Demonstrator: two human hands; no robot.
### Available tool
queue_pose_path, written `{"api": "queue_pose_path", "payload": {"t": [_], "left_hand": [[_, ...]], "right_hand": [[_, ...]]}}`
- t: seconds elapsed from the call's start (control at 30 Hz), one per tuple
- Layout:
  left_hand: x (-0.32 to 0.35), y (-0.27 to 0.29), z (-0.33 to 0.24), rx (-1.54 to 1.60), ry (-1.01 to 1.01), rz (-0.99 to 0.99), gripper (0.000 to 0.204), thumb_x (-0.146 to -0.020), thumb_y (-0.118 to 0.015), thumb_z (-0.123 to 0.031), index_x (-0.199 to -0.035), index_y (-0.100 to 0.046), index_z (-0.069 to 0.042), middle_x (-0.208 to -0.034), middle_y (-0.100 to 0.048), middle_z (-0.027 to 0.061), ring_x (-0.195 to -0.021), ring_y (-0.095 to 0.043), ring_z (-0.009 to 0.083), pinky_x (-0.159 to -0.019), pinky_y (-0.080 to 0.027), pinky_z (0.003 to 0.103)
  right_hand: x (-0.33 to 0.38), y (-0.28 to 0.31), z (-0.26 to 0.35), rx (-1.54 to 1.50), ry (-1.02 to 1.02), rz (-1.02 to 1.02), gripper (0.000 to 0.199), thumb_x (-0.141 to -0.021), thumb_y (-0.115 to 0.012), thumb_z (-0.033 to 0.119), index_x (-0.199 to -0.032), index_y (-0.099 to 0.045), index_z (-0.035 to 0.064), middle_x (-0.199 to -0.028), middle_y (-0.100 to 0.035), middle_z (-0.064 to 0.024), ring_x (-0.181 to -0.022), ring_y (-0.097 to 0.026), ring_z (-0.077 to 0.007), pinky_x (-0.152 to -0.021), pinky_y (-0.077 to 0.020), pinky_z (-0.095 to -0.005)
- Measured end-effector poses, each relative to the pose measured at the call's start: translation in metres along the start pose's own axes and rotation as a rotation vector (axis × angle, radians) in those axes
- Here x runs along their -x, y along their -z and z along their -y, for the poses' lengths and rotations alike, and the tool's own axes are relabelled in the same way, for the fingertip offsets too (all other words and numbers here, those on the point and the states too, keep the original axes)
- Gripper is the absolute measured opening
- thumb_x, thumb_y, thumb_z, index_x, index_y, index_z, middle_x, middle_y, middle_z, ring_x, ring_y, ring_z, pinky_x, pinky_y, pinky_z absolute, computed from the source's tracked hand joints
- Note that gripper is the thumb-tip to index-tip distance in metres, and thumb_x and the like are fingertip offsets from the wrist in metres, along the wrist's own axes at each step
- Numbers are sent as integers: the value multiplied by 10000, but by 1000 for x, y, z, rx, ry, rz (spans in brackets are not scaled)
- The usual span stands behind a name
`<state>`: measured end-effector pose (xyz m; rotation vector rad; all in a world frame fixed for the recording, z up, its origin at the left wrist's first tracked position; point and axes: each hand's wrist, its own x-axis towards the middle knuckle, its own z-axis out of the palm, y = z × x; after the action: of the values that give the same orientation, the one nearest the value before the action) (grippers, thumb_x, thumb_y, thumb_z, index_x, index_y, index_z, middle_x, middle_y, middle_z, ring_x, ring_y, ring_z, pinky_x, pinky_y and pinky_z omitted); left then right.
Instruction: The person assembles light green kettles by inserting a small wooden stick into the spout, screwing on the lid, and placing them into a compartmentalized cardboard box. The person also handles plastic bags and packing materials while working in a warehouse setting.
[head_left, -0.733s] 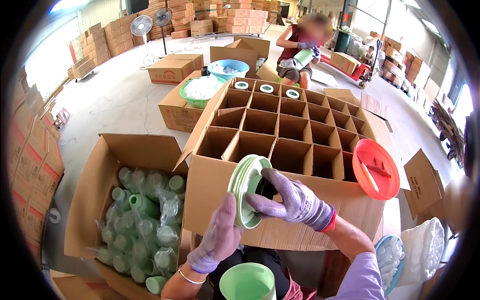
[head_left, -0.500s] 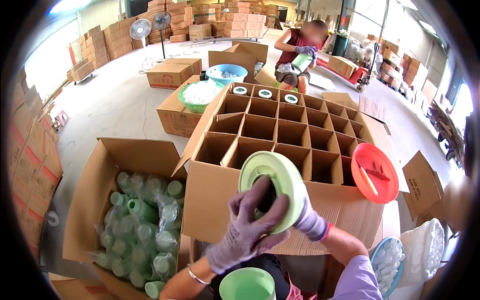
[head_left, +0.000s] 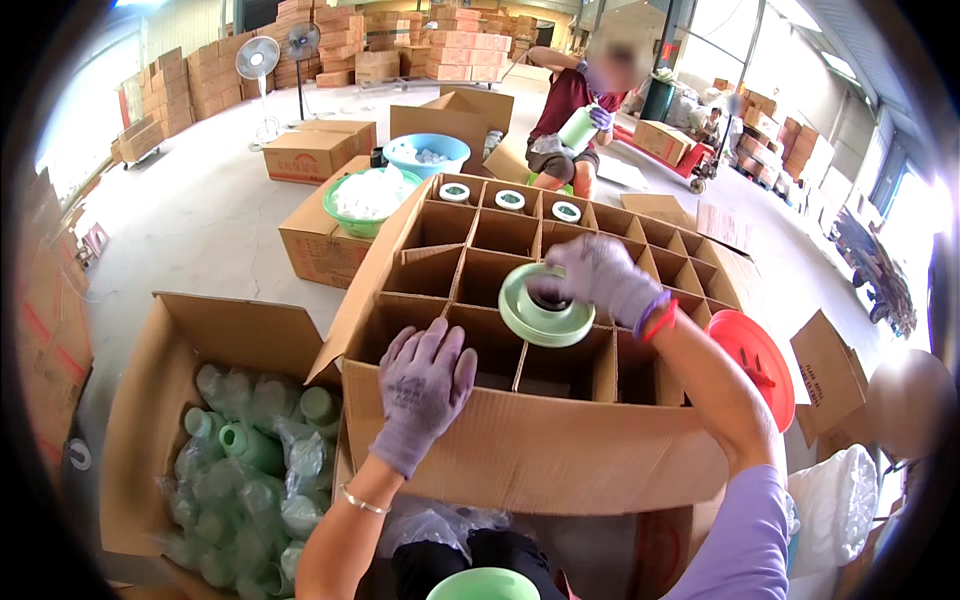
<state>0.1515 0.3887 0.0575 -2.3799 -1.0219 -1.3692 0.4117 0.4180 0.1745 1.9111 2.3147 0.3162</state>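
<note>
Gloved in grey-purple, my right hand point(head_left: 607, 279) grips a light green, wide-rimmed round piece point(head_left: 548, 328) with a dark middle. It is over the cells of a cardboard box point(head_left: 540, 450) with dividers; how far its lower part reaches down is hidden. My left hand point(head_left: 425, 390), also gloved, rests with fingers spread on that box's near edge. Three white-rimmed round tops point(head_left: 510, 201) show in the far row of cells. A light green tub-like container point(head_left: 483, 585) is at my lap.
At the left, an open carton point(head_left: 225, 320) holds several green bottles in clear plastic. A red basin point(head_left: 782, 345) with tools sits by the box's right edge. Beyond are a green basin point(head_left: 334, 203), a blue basin point(head_left: 450, 163) and a seated co-worker point(head_left: 555, 100) holding a green bottle.
The green piece has gone from both my hands in front of the box to my right hand above its cells. My left hand has let go and come down on the box edge.
</note>
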Motion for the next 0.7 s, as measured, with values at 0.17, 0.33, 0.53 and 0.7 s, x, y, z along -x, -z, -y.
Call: {"api": "queue_pose_path", "payload": {"t": [0.17, 0.33, 0.53, 0.7], "left_hand": [[5, -7, -2, -43, -10, -28, 253, -897, -571, -211, -1056, -686, -51, -1087, -686, 97, -936, -651, 265, -935, -488, 415], [2, -5, -3, -98, -26, -1, 338, -931, -469, -236, -1113, -673, -37, -1157, -659, 141, -1114, -603, 341, -1034, -410, 496], [5, -6, 2, -94, -33, -5, 339, -903, -524, -275, -1129, -664, -64, -1153, -646, 117, -1090, -597, 310, -1042, -399, 484], [4, -6, 0, -99, -6, -23, 345, -903, -563, -282, -1163, -635, -67, -1170, -630, 115, -1108, -585, 293, -1050, -398, 474]], "right_hand": [[-116, -53, -114, -340, -179, -321, 344, -848, -561, 332, -997, -712, 62, -961, -696, -232, -931, -669, -393, -850, -520, -472], [-167, -154, -172, -482, -296, -190, 294, -883, -560, 296, -1023, -689, 73, -955, -693, -227, -907, -674, -369, -796, -521, -455], [-167, -155, -153, -456, -371, -476, 345, -832, -645, 301, -1112, -672, 101, -1020, -690, -238, -978, -677, -364, -835, -532, -451], [-111, -40, -134, -410, -382, -827, 490, -772, -734, 254, -1236, -610, 153, -1104, -605, -249, -968, -645, -373, -866, -521, -444]]}}
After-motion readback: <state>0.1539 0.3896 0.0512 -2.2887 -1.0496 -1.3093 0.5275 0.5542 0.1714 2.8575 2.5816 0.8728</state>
